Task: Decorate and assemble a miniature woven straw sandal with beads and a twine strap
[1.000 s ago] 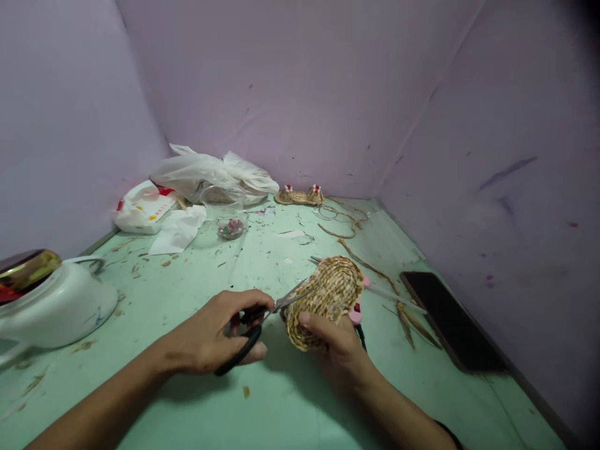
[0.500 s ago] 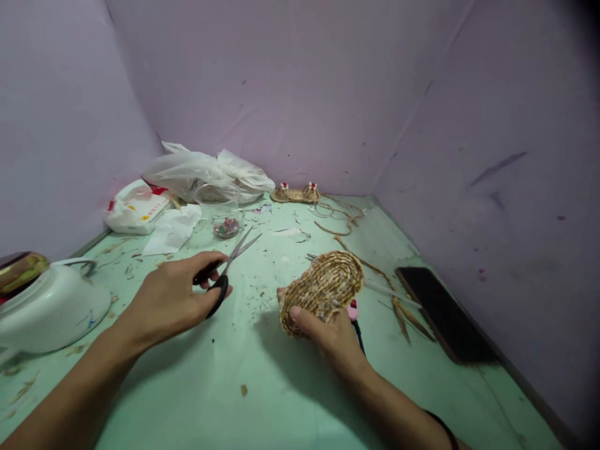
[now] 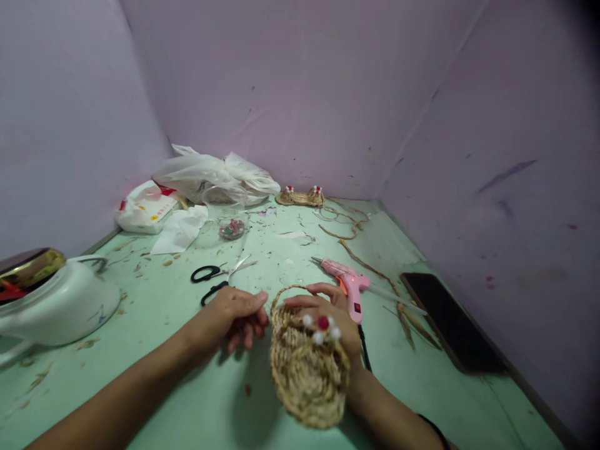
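Observation:
My right hand (image 3: 344, 325) grips a small woven straw slipper (image 3: 309, 381) above the table, fingers lying across its upper part. A cluster of red and white beads (image 3: 322, 330) sits on the slipper, and a loop of straw cord (image 3: 288, 290) arches at its far end. Just left of the slipper is my left hand (image 3: 241, 315), holding nothing, thumb stretched toward it and fingers loosely curled. Black-handled scissors (image 3: 222, 278) lie with blades apart beyond my left hand. A pink glue gun (image 3: 344, 281) lies behind my right hand.
A phone (image 3: 450, 322) lies at the right edge. Straw cord (image 3: 368, 262) trails near it. At the back are another beaded slipper (image 3: 300, 199), a cup of beads (image 3: 232, 228) and white plastic bags (image 3: 215, 175). A white pot (image 3: 70, 306) stands at left.
My left hand has put the scissors down on the table and moved right, toward the slipper. The slipper has come nearer and turned, now showing its beads. The glue gun is more exposed.

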Tool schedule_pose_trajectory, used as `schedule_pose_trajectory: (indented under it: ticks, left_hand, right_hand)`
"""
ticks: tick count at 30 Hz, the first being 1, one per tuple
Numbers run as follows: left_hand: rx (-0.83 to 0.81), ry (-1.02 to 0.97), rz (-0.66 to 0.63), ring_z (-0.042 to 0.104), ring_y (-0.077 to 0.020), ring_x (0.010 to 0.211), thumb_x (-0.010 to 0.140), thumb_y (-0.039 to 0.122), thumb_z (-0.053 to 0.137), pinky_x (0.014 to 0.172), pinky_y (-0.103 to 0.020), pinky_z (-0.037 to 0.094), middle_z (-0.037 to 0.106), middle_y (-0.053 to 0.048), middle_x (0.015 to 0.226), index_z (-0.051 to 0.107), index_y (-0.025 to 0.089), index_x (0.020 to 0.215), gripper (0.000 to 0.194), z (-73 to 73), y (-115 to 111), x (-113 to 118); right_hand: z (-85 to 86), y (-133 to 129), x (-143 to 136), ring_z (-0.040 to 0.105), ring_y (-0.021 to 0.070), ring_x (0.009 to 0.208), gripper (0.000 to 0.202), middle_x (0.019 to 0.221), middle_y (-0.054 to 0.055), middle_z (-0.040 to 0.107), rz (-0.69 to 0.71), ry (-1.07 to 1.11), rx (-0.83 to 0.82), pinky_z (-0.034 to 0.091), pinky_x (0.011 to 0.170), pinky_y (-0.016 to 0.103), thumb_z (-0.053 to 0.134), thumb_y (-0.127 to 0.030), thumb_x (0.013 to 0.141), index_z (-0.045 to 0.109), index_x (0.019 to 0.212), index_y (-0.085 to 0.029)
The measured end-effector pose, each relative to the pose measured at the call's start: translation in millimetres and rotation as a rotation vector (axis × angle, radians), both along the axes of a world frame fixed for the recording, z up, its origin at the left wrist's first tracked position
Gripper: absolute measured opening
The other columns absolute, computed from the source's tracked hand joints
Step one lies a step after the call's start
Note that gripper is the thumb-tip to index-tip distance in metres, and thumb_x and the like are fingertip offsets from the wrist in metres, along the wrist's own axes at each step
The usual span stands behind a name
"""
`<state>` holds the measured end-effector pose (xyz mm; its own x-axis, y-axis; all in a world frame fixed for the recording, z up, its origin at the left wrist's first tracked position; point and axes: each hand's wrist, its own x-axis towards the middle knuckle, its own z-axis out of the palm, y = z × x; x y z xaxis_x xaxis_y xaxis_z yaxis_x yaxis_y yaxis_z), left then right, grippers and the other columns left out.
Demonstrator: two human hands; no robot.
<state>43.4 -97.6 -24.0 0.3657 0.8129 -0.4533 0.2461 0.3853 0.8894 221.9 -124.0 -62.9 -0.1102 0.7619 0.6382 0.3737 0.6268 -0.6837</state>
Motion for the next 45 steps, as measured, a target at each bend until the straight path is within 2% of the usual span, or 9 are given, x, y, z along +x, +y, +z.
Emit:
schedule_pose_trajectory:
  ticks: [5, 11, 14, 18, 21, 26, 33, 38, 45]
  left_hand:
    - [-0.168, -0.274, 0.087, 0.042, -0.0052, 0.038, 0.054, 0.026, 0.069, 0.034, -0.015, 0.029, 0.055, 0.001, 0.050, 0.061, 0.012, 0.062, 0.018, -10.2, -12.8, 11.9]
    - [-0.103, -0.349, 0.355, 0.042, -0.0050, 0.041, 0.049, 0.016, 0.066, 0.040, -0.017, 0.031, 0.051, 0.003, 0.046, 0.056, 0.012, 0.055, 0.013, -15.1, -2.0, 8.2]
    - [-0.038, -0.236, 0.414, 0.039, -0.0038, 0.036, 0.048, 0.018, 0.069, 0.036, -0.016, 0.029, 0.051, 0.005, 0.045, 0.056, 0.012, 0.057, 0.017, -14.9, 1.6, 4.9]
    - [0.001, -0.146, 0.363, 0.043, -0.0051, 0.037, 0.049, 0.021, 0.069, 0.038, -0.018, 0.033, 0.054, 0.004, 0.047, 0.056, 0.012, 0.059, 0.019, -16.8, 0.8, 6.7]
    - [0.031, -0.011, 0.282, 0.042, -0.0060, 0.034, 0.053, 0.024, 0.067, 0.038, -0.020, 0.033, 0.054, 0.003, 0.046, 0.059, 0.012, 0.062, 0.017, -20.4, 2.4, 7.6]
    - [0.291, 0.343, 0.102, 0.046, -0.0090, 0.043, 0.063, 0.028, 0.060, 0.043, -0.021, 0.035, 0.054, 0.001, 0.047, 0.063, 0.013, 0.058, 0.017, -26.0, 7.8, 4.0]
    - [0.247, 0.398, 0.279, 0.042, -0.0105, 0.033, 0.072, 0.022, 0.046, 0.034, -0.021, 0.032, 0.047, 0.006, 0.043, 0.059, 0.009, 0.104, 0.037, -34.8, 17.8, 5.1]
    - [0.338, 0.430, 0.260, 0.046, -0.0117, 0.038, 0.067, 0.023, 0.054, 0.042, -0.023, 0.036, 0.052, 0.003, 0.039, 0.070, 0.011, 0.083, 0.025, -39.3, 24.7, 5.5]
    - [0.455, 0.423, 0.240, 0.063, -0.0195, 0.070, 0.065, 0.022, 0.056, 0.067, -0.028, 0.046, 0.072, -0.005, 0.074, 0.072, 0.014, 0.075, 0.020, -40.7, 26.0, 9.3]
  right_hand:
    - [6.1, 1.1, 2.6, 0.060, 0.0217, 0.090, 0.011, 0.088, 0.001, 0.072, -0.098, -0.232, 0.366, 0.039, 0.090, 0.045, 0.056, -0.014, 0.078, 0.059, 0.074, -0.023]
    - [4.7, -1.0, 8.4, 0.044, 0.0252, 0.116, 0.036, 0.103, 0.001, 0.069, -0.109, -0.351, 0.510, 0.033, 0.098, 0.050, 0.050, -0.002, 0.076, 0.061, 0.102, -0.024]
    - [2.9, -0.9, 10.8, 0.051, 0.0246, 0.111, 0.038, 0.103, 0.004, 0.068, -0.167, -0.094, 0.292, 0.043, 0.090, 0.048, 0.048, -0.002, 0.074, 0.060, 0.102, -0.025]
    - [1.2, 8.3, 7.2, 0.063, 0.0200, 0.080, 0.026, 0.098, 0.009, 0.064, -0.155, 0.369, -0.526, 0.055, 0.063, 0.035, 0.061, -0.021, 0.069, 0.055, 0.094, -0.019]
    - [-3.6, 17.9, 4.6, 0.062, 0.0158, 0.068, 0.037, 0.092, 0.007, 0.064, -0.029, 0.537, -0.835, 0.054, 0.058, 0.031, 0.068, -0.023, 0.059, 0.055, 0.093, -0.017]
    - [-15.9, 25.6, 5.3, 0.057, 0.0120, 0.058, 0.027, 0.069, 0.001, 0.062, -0.032, 0.523, -0.831, 0.050, 0.060, 0.028, 0.068, -0.020, 0.058, 0.059, 0.083, -0.014]
    - [-20.4, 27.9, 8.2, 0.061, 0.0187, 0.064, 0.024, 0.077, 0.007, 0.067, -0.160, 0.231, -0.840, 0.049, 0.054, 0.030, 0.062, -0.022, 0.065, 0.063, 0.087, -0.015]
    - [-15.2, 25.4, 12.0, 0.062, 0.0216, 0.074, 0.019, 0.084, 0.008, 0.069, -0.295, -0.137, -0.644, 0.047, 0.071, 0.035, 0.060, -0.024, 0.071, 0.069, 0.086, -0.015]
    - [-11.7, 24.9, 9.9, 0.061, 0.0213, 0.071, 0.021, 0.078, 0.009, 0.069, -0.308, -0.343, -0.570, 0.045, 0.067, 0.033, 0.052, -0.023, 0.078, 0.071, 0.079, -0.016]
